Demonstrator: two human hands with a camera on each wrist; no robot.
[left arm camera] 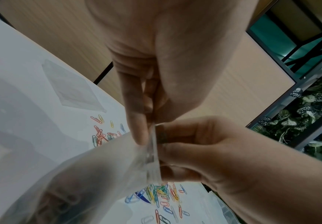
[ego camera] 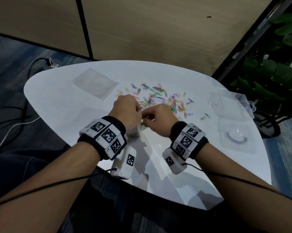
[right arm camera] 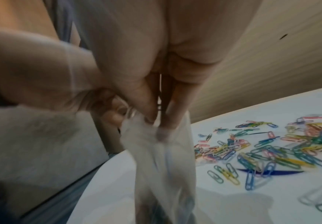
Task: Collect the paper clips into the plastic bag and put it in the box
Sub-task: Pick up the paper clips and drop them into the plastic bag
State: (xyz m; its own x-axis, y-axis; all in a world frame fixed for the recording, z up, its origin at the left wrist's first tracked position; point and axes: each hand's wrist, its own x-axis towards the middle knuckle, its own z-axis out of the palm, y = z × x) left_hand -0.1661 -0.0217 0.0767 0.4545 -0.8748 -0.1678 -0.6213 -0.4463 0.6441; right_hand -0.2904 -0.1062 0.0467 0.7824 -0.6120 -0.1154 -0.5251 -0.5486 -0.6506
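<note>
A clear plastic bag (ego camera: 133,134) hangs between both hands above the near part of the white table (ego camera: 57,105). My left hand (ego camera: 130,110) and right hand (ego camera: 156,116) meet at its top edge. In the left wrist view, the left fingertips (left arm camera: 141,136) pinch the bag's strip (left arm camera: 153,151) and the right hand (left arm camera: 204,151) pinches it from the other side. The right fingertips (right arm camera: 152,118) grip the bag (right arm camera: 162,159). Faint clip shapes (left arm camera: 60,201) show through it. Several coloured paper clips (ego camera: 160,100) lie scattered just beyond the hands. A clear plastic box (ego camera: 231,105) stands open at the right.
A stack of empty clear bags (ego camera: 94,83) lies at the back left of the table. A clear domed tray (ego camera: 234,137) sits near the right edge. Cables (ego camera: 15,118) run over the floor on the left, and a plant (ego camera: 268,78) stands on the right.
</note>
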